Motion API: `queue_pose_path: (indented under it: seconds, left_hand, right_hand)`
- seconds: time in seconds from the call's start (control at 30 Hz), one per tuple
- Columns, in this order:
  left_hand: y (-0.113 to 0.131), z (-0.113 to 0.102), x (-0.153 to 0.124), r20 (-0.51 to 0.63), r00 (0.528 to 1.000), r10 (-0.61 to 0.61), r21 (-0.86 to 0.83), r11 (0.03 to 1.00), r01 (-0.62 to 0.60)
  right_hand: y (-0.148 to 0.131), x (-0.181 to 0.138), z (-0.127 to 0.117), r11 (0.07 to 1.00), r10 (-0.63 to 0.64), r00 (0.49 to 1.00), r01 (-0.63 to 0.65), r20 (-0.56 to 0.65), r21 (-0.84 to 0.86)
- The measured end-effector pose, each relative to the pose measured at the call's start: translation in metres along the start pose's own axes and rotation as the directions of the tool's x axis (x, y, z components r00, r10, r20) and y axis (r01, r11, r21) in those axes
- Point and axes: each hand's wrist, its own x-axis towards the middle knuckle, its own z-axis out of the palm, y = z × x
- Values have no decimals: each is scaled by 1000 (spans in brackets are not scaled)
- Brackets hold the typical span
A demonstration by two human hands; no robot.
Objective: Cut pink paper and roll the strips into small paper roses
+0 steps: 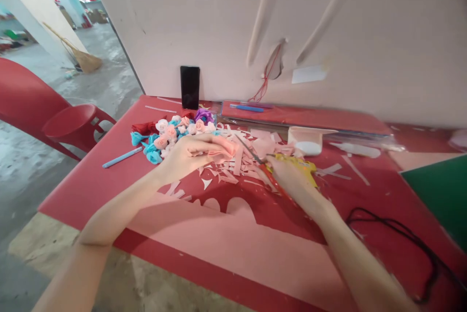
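Note:
My left hand (193, 152) is closed around a small piece of pink paper (225, 147) above the red table (83, 185). My right hand (292, 176) grips scissors with yellow and orange handles (304, 165), and the blades (251, 152) point left toward the pink piece. Pink paper scraps (237, 168) lie under and around both hands. A large pink sheet (233, 249) with scalloped cut-outs lies at the near edge. A heap of small paper roses (171, 134), pink, white, blue, red and purple, sits just left of my left hand.
A black phone (190, 87) leans on the wall. A blue pen (122, 157) lies at the left, and a white dish (308, 140) and a glue bottle (353, 149) lie at the right. Further right are a green sheet (441, 195) and a black cord (404, 234). Red plastic chairs (54, 117) stand left.

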Motion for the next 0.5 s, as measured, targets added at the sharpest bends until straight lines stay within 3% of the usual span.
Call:
queue_pose_path:
  seconds: [0.13, 0.33, 0.5]
  left_hand:
    - [0, 2, 0, 17, 1000, -23, -54, 998, 24]
    - [0, 5, -3, 54, 997, -60, -103, 993, 66]
    - [-1, 7, -4, 35, 998, -47, -50, 998, 49]
  right_hand:
    - [-17, -6, 10, 1000, 26, 999, -26, 42, -6]
    - [-31, -6, 18, 999, 43, 999, -43, -17, 34]
    - [-30, -14, -10, 985, 2, 991, 21, -134, 172]
